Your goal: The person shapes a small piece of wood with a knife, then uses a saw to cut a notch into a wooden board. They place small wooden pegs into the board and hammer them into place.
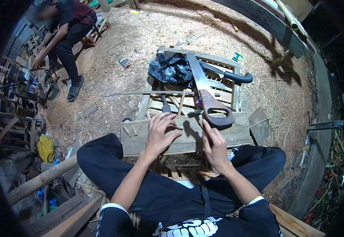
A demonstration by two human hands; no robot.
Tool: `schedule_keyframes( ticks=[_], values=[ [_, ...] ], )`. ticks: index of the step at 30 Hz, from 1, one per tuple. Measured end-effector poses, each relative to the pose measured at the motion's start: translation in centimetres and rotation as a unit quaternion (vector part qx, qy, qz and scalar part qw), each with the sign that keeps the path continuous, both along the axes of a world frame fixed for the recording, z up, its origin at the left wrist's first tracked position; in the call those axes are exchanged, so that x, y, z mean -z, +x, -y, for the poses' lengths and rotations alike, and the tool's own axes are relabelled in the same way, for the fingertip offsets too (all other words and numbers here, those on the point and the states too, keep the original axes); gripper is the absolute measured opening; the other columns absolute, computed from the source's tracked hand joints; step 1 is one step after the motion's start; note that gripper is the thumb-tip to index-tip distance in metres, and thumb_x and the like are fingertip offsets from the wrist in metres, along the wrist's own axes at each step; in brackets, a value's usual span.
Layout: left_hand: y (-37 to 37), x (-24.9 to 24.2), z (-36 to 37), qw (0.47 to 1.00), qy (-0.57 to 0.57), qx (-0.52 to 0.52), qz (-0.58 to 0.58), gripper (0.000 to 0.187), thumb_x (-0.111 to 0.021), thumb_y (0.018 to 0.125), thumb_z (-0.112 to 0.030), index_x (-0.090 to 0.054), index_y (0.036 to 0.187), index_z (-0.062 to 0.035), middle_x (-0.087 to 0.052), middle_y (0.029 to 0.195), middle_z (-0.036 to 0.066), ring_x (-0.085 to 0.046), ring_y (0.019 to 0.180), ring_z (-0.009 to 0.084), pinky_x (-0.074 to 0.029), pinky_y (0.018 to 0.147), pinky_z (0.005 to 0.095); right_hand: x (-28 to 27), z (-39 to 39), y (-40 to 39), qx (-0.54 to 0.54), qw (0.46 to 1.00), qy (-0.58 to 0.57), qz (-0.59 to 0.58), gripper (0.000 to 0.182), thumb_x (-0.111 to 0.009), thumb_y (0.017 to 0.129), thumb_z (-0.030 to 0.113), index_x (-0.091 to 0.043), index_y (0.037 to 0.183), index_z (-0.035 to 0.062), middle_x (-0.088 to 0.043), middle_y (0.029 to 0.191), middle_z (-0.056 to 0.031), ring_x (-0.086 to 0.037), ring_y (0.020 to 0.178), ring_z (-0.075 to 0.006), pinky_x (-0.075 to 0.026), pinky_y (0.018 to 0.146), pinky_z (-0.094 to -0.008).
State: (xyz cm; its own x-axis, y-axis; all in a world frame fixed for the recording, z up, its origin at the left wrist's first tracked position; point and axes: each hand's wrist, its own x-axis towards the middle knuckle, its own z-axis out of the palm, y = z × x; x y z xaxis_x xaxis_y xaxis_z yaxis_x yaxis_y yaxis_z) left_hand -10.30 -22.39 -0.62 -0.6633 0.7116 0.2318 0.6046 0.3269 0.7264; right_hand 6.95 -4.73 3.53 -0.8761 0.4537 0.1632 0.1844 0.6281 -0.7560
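Note:
My left hand (161,133) rests over the left-middle of a wooden board (235,133), fingers apart, beside a short wooden peg (179,127). Over the board's right half is my right hand (214,143), its fingers closed together near a small piece of wood by the fingertips; what it grips is too small to make out. Two more small pegs (134,130) lie at the board's left end. A handsaw (199,77) lies just beyond, its wooden handle overlapping the board's far edge. A dark-handled tool (166,107) lies left of the saw.
Behind the board, a slatted wooden crate (236,93) bears a black plastic bag (168,71) and a tool with a curved black handle (239,77). A person (67,35) sits at the upper left. A pole (41,179) and scrap wood are at the left.

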Motion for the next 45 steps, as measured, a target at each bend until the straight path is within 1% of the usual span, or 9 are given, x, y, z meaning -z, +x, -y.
schedule_keyframes(
  ticks=[3, 5, 9, 14, 21, 23, 26, 39, 45],
  values=[
    [0.0, -0.2, 0.6, 0.999, 0.000, 0.032, -0.017, 0.033, -0.088, 0.080, -0.024, -0.074, 0.106, -0.0084, -0.069, 0.141, 0.008, -0.053, 0.142, 0.0312, -0.031, 0.123, 0.0512, 0.0, 0.0, 0.1, -0.005, 1.000, -0.002, 0.006, 0.060, -0.066, 0.098, -0.001, -0.054, 0.155, 0.0124, -0.065, 0.099, -0.0175, -0.067, 0.078, -0.0339, -0.054, 0.073, -0.0443],
    [0.0, -0.2, 0.8, 0.998, -0.003, 0.035, -0.042, 0.040, -0.086, 0.083, -0.023, -0.075, 0.117, -0.0069, -0.068, 0.143, 0.010, -0.052, 0.143, 0.0318, -0.033, 0.122, 0.0516, -0.1, 0.1, 0.0, -0.007, 1.000, -0.004, 0.011, 0.057, -0.065, 0.099, 0.001, -0.055, 0.154, 0.0123, -0.065, 0.098, -0.0181, -0.066, 0.077, -0.0340, -0.053, 0.072, -0.0446],
    [0.2, 0.2, 0.5, 0.999, 0.000, 0.015, -0.050, 0.039, -0.083, 0.086, -0.020, -0.077, 0.122, -0.0069, -0.069, 0.141, 0.010, -0.052, 0.142, 0.0319, -0.033, 0.122, 0.0515, 0.2, 0.3, -0.1, -0.001, 1.000, 0.003, -0.012, 0.055, -0.065, 0.100, 0.002, -0.057, 0.153, 0.0122, -0.065, 0.098, -0.0186, -0.066, 0.077, -0.0342, -0.053, 0.072, -0.0443],
    [0.2, 0.1, 0.3, 0.998, 0.011, 0.004, -0.067, 0.019, -0.081, 0.088, -0.016, -0.082, 0.105, -0.0083, -0.073, 0.133, 0.011, -0.055, 0.137, 0.0313, -0.035, 0.119, 0.0500, -0.1, 0.3, 0.1, 0.012, 1.000, -0.016, 0.005, 0.051, -0.066, 0.100, 0.004, -0.059, 0.150, 0.0107, -0.066, 0.096, -0.0193, -0.066, 0.077, -0.0356, -0.053, 0.072, -0.0437],
    [2.1, 0.0, -0.8, 0.995, 0.020, -0.047, -0.083, 0.016, -0.084, 0.084, -0.018, -0.081, 0.097, -0.0095, -0.071, 0.131, 0.009, -0.056, 0.133, 0.0329, -0.038, 0.114, 0.0496, 0.1, 0.3, 0.6, 0.011, 1.000, -0.003, 0.000, 0.050, -0.066, 0.100, 0.004, -0.060, 0.149, 0.0095, -0.068, 0.101, -0.0209, -0.069, 0.083, -0.0374, -0.054, 0.075, -0.0452],
    [2.6, -0.2, -1.0, 0.994, 0.021, -0.065, -0.091, 0.016, -0.085, 0.082, -0.018, -0.080, 0.095, -0.0094, -0.070, 0.132, 0.008, -0.056, 0.133, 0.0332, -0.038, 0.113, 0.0493, 0.7, 0.3, 0.6, 0.004, 0.996, 0.034, -0.080, 0.051, -0.067, 0.099, 0.004, -0.060, 0.149, 0.0098, -0.069, 0.102, -0.0210, -0.070, 0.084, -0.0378, -0.055, 0.075, -0.0457],
    [2.5, 0.0, -1.0, 0.993, 0.024, -0.061, -0.099, 0.015, -0.085, 0.081, -0.017, -0.079, 0.092, -0.0092, -0.070, 0.133, 0.009, -0.056, 0.133, 0.0329, -0.039, 0.112, 0.0489, 0.7, 0.6, 1.3, -0.001, 0.999, 0.012, -0.046, 0.052, -0.068, 0.099, 0.004, -0.060, 0.150, 0.0106, -0.069, 0.102, -0.0206, -0.070, 0.084, -0.0383, -0.055, 0.075, -0.0457],
    [2.7, 0.3, -1.2, 0.994, 0.030, -0.050, -0.093, 0.012, -0.084, 0.081, -0.014, -0.077, 0.086, -0.0075, -0.070, 0.139, 0.011, -0.054, 0.137, 0.0334, -0.038, 0.113, 0.0501, 0.9, 1.3, 3.4, -0.012, 0.999, 0.039, 0.015, 0.059, -0.070, 0.095, 0.002, -0.058, 0.152, 0.0139, -0.067, 0.097, -0.0169, -0.069, 0.078, -0.0369, -0.055, 0.069, -0.0464],
    [2.2, 0.8, -0.9, 0.994, 0.026, 0.002, -0.106, 0.011, -0.080, 0.088, -0.014, -0.075, 0.092, -0.0058, -0.070, 0.139, 0.015, -0.058, 0.139, 0.0321, -0.032, 0.120, 0.0549, 1.0, 1.9, 3.6, -0.044, 0.996, 0.070, 0.043, 0.064, -0.072, 0.093, 0.006, -0.056, 0.154, 0.0165, -0.066, 0.098, -0.0135, -0.070, 0.078, -0.0353, -0.056, 0.066, -0.0469]
  ],
)
